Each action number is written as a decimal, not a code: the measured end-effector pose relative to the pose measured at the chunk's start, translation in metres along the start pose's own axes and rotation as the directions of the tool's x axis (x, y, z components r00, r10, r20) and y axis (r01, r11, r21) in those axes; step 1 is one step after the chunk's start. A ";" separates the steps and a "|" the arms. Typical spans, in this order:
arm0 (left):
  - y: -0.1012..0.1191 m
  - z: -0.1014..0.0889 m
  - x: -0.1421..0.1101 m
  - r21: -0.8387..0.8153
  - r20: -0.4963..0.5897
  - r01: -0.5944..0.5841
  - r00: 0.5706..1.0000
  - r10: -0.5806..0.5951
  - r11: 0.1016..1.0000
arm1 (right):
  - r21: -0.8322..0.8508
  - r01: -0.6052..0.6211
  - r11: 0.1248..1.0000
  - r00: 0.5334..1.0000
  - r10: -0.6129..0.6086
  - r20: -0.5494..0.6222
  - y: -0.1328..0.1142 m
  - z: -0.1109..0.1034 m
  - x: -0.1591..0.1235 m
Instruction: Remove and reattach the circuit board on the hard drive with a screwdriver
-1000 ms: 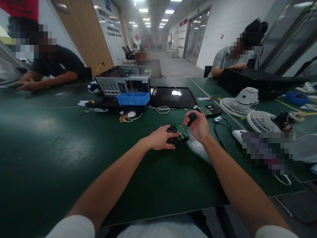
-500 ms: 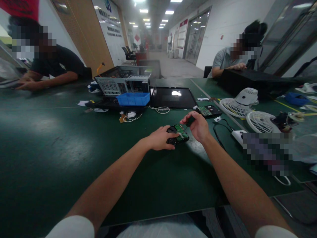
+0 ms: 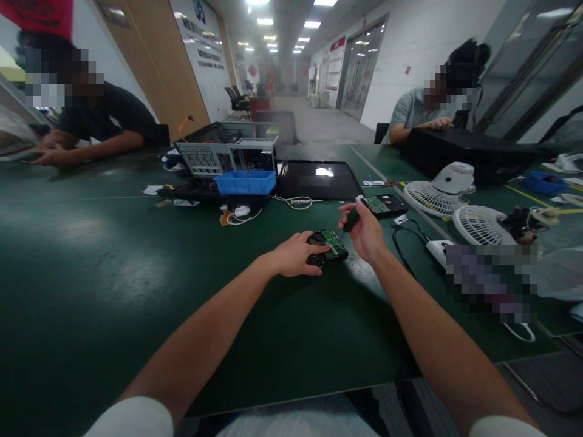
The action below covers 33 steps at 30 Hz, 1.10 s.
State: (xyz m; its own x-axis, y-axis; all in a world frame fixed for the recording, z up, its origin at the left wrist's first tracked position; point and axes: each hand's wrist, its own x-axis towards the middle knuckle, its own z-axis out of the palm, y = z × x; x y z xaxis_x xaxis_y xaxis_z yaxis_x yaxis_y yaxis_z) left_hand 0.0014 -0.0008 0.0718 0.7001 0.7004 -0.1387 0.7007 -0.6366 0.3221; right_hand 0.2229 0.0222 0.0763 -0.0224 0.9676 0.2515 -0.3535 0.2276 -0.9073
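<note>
A hard drive (image 3: 334, 240) lies on the green table with its green circuit board facing up. My left hand (image 3: 295, 254) grips its left side, the index finger stretched over the board and the thumb along the near edge. In my right hand (image 3: 368, 233) is a screwdriver (image 3: 350, 220) with a dark handle, tilted over the drive. Its thin shaft points down to the right part of the board; whether the tip sits in a screw I cannot tell. Beyond my right hand lies a second hard drive (image 3: 386, 204), also board side up.
An open computer case (image 3: 204, 158) stands at the back, a blue tray (image 3: 246, 182) before it and a black panel (image 3: 319, 179) beside it. To the right are white fan parts (image 3: 428, 197), cables and a power strip (image 3: 439, 250). Two people sit across the table.
My right hand's fingers, looser around the screwdriver before, have closed on its handle, which now shows more plainly. My left hand and the hard drive keep their place.
</note>
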 end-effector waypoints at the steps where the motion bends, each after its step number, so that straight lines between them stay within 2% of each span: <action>1: 0.000 0.000 0.000 0.003 0.001 0.000 1.000 0.000 1.000 | -0.016 0.003 1.000 1.000 -0.004 -0.005 0.000 0.000 0.000; 7: 0.000 0.000 0.001 0.002 0.005 0.003 1.000 -0.004 1.000 | -0.006 0.040 0.999 0.999 -0.040 -0.007 -0.002 0.001 -0.002; 13: 0.000 0.001 0.000 0.005 -0.003 0.001 1.000 -0.001 1.000 | 0.085 -0.052 0.995 0.997 0.048 0.056 -0.007 0.002 -0.005; 19: -0.001 0.002 0.001 0.010 -0.010 0.000 1.000 0.000 1.000 | 0.127 -0.051 0.991 0.998 0.045 0.054 -0.005 0.001 -0.003; 27: 0.002 -0.001 -0.001 0.007 -0.003 0.007 1.000 -0.007 1.000 | 0.091 -0.033 0.995 0.998 0.027 0.064 -0.004 0.004 -0.004; 33: 0.003 -0.003 -0.002 0.007 0.005 0.004 1.000 -0.004 1.000 | 0.027 0.029 0.999 1.000 -0.029 -0.002 -0.002 0.002 -0.001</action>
State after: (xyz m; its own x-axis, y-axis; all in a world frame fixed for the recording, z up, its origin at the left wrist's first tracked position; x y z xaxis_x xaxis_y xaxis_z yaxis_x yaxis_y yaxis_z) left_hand 0.0021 -0.0029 0.0755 0.6978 0.7014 -0.1449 0.7045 -0.6358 0.3153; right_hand 0.2217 0.0206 0.0782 -0.0105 0.9609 0.2767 -0.3791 0.2522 -0.8903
